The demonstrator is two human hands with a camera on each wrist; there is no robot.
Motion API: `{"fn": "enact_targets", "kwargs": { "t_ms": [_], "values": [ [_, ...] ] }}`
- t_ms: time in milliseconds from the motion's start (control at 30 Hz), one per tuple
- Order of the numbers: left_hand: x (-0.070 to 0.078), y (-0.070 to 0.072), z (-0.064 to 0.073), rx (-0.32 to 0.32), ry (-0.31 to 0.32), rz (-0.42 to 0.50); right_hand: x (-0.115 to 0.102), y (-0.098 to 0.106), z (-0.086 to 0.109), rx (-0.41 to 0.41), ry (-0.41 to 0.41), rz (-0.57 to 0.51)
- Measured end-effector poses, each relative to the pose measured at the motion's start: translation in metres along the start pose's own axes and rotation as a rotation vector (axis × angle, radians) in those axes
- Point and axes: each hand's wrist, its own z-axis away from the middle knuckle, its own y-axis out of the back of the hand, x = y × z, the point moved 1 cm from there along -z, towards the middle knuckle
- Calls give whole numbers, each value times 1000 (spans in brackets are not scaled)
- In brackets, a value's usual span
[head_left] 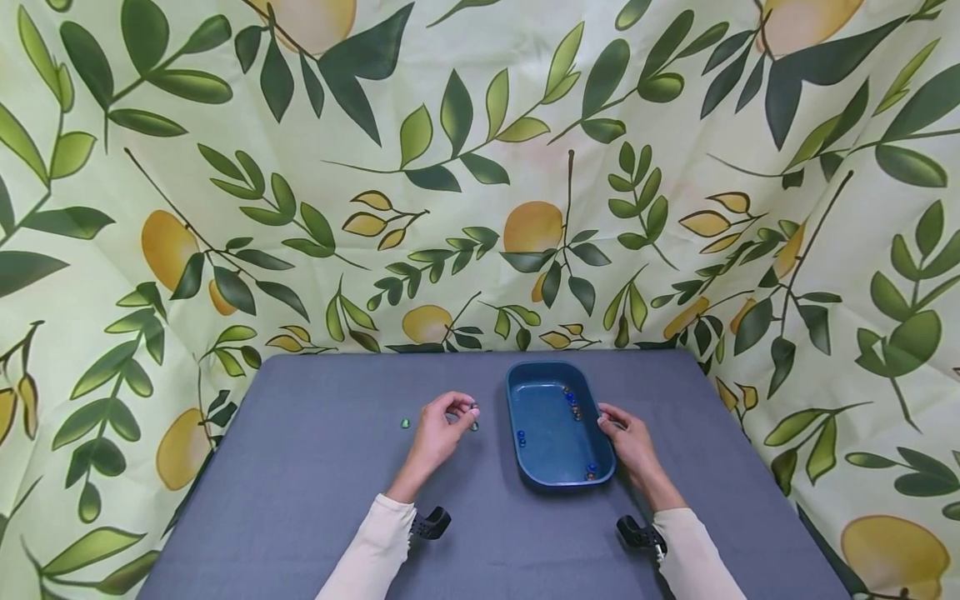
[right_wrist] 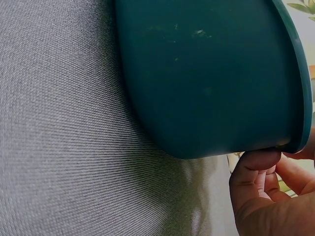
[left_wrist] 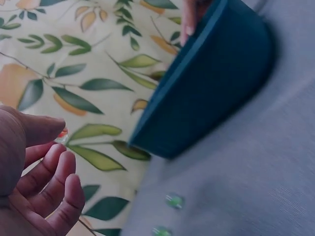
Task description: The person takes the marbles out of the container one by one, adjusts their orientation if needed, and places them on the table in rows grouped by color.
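My left hand (head_left: 441, 429) is over the table left of a blue plastic tub (head_left: 551, 482). Between its thumb and forefinger it pinches a small clear glass marble (left_wrist: 62, 133) with orange inside; the fingers partly cover it. My right hand (head_left: 628, 437) grips the tub's right rim, its thumb (right_wrist: 261, 160) against the outer wall. Inside the tub, blue marbles (head_left: 521, 437) and orange-brown marbles (head_left: 576, 412) lie along the edges. A green marble (head_left: 405, 423) sits on the cloth left of my left hand, and another green marble (head_left: 474, 427) lies just below its fingertips.
A grey cloth (head_left: 315, 467) covers the table. Behind and beside it hangs a curtain (head_left: 465, 208) printed with leaves and lemons. A black band with a camera mount (head_left: 431, 523) is on the left wrist, and a similar mount (head_left: 637, 532) on the right.
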Motion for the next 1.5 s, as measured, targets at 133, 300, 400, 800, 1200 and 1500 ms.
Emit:
{"fn": "enact_targets", "kwargs": {
  "t_ms": [133, 300, 400, 800, 1200, 1500],
  "values": [
    [-11, 0, 7, -17, 12, -14, 1, 0, -1, 0, -6, 1],
    [-28, -4, 13, -28, 34, -41, 1, 1, -2, -4, -5, 2],
    [-37, -7, 16, -49, 52, -50, 1, 0, -2, -3, -9, -5],
    [-60, -16, 25, -105, 115, -108, 1, 0, -2, -1, -17, 1],
    [-62, -19, 25, -131, 117, -214, 1, 0, -2, 1, -3, -15],
    [-64, -21, 25, -146, 114, -239, 3, -1, -3, -5, -2, -6]
  ]
}}
